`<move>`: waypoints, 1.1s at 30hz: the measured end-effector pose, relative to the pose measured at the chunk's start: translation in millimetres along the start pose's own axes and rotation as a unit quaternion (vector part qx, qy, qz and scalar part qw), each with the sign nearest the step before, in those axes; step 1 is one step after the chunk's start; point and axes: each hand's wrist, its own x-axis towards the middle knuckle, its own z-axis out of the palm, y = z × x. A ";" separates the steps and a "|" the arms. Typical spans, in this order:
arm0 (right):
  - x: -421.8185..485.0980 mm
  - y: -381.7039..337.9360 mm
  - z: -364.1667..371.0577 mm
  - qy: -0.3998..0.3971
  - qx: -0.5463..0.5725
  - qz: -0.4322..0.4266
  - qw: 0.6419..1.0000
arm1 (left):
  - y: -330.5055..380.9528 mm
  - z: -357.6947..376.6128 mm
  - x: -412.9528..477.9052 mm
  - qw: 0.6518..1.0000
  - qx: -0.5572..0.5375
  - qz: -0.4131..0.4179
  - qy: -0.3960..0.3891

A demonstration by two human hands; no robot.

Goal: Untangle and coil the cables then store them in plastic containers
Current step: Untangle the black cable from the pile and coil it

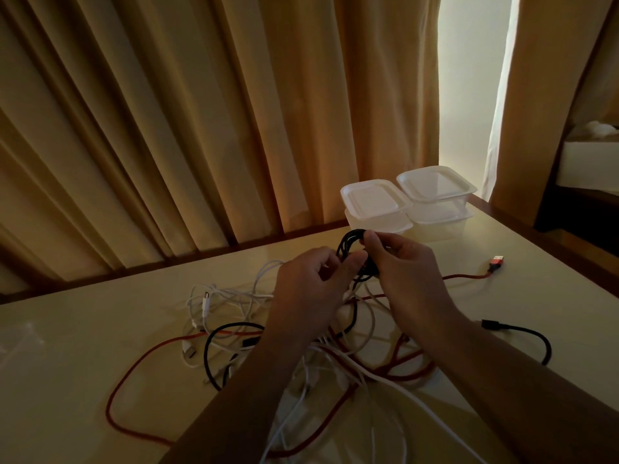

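- Cables [348, 360], white, red and black, sprawl in one loose tangle over the near half of the pale table [83, 329]. Strands cross over and under each other, so to my eye most of the sorting is still to do.
- The plastic containers [375, 199] stand at the far edge, right of centre, just beyond the hands. There are two stacks side by side, each two high. All the lids I can see are on. The walls are cloudy and I make out no cable inside, though I cannot be certain in this light. Placed there they are within reach but out of the tangle.
- The right hand [405, 279] is raised above the heap, its thumb and fingers [371, 239] pinching the top of a small black coil [348, 246].
- The left hand [308, 289] meets it from the left, fingers curled round the coil's lower side. I judge that one hand keeps the loops together while the other tidies them, and that holding it in the air keeps it clear of the strands below.
- A second black cable [532, 333] lies apart on the near right, already free of the pile.
- A red plug [496, 262] rests on the right, its red lead trailing back towards the tangle.
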 end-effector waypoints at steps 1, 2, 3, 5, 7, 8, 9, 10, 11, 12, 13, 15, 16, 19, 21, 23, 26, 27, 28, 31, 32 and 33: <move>0.6 0.5 0.7 -0.011 0.006 0.006 1.000 | 0.4 -0.6 0.3 0.999 -0.026 -0.019 0.007; 1.2 0.5 1.4 -0.024 0.025 0.018 0.999 | 1.0 -1.6 0.5 0.997 -0.069 -0.043 0.011; 2.1 0.0 2.0 -0.040 0.057 0.039 0.997 | 1.0 -3.3 0.6 0.990 -0.121 -0.068 0.010; 3.8 -2.7 1.7 -0.067 0.139 0.085 0.984 | -0.5 -6.2 1.2 0.974 -0.205 -0.101 0.002; 3.8 -6.9 0.3 -0.093 0.195 0.115 0.970 | -2.5 -7.8 2.4 0.962 -0.250 -0.114 -0.004; 3.8 -8.6 -1.0 -0.113 0.206 0.124 0.964 | -3.6 -8.7 3.3 0.958 -0.261 -0.120 -0.008; 3.6 -10.8 -1.9 -0.140 0.210 0.128 0.959 | -4.8 -9.6 4.5 0.958 -0.259 -0.123 -0.014; 3.7 -11.9 -3.8 -0.172 0.199 0.123 0.957 | -5.9 -10.8 5.8 0.962 -0.246 -0.118 -0.019; 3.3 -12.6 -6.0 -0.201 0.182 0.116 0.955 | -6.4 -12.0 6.6 0.967 -0.230 -0.106 -0.024; 2.5 -13.7 -8.0 -0.221 0.158 0.105 0.956 | -7.6 -12.6 7.0 0.972 -0.215 -0.089 -0.029; 1.1 -15.9 -9.6 -0.228 0.125 0.094 0.961 | -9.1 -12.8 6.9 0.975 -0.205 -0.075 -0.033; -1.7 -19.9 -12.2 -0.210 -0.007 0.042 0.977 | -8.7 -12.7 5.3 0.982 -0.177 -0.047 -0.038; -2.2 -21.6 -13.2 -0.193 -0.101 -0.002 0.976 | -8.7 -12.4 4.9 0.987 -0.155 -0.032 -0.036; 0.2 -22.8 -15.7 -0.133 -0.324 -0.105 0.931 | -13.9 -10.8 6.1 0.996 -0.091 -0.015 -0.011; 2.2 -21.1 -17.4 -0.084 -0.377 -0.127 0.914 | -17.9 -9.3 7.1 0.998 -0.061 -0.013 0.013; 1.4 -19.2 -17.3 -0.061 -0.427 -0.160 0.888 | -18.3 -6.8 7.4 0.999 -0.031 -0.001 0.027; 1.9 -10.7 -15.3 -0.094 -0.480 -0.201 0.849 | -18.9 -6.2 7.4 0.999 0.006 0.012 0.047; 1.3 -10.6 -14.9 -0.112 -0.474 -0.203 0.849 | -21.0 -7.7 8.4 0.998 0.022 0.011 0.052; 1.3 -11.4 -15.6 -0.126 -0.456 -0.199 0.858 | -23.4 -10.1 10.0 0.998 0.033 0.007 0.055; 0.6 -19.1 -19.1 -0.159 -0.371 -0.158 0.901 | -27.7 -15.7 13.9 0.997 0.031 -0.015 0.063; 1.7 -18.6 -20.1 -0.176 -0.349 -0.140 0.910 | -28.2 -16.7 15.1 0.997 0.021 -0.023 0.065; 0.0 -20.2 -20.3 -0.194 -0.325 -0.128 0.917 | -28.0 -17.7 16.0 0.997 0.005 -0.035 0.067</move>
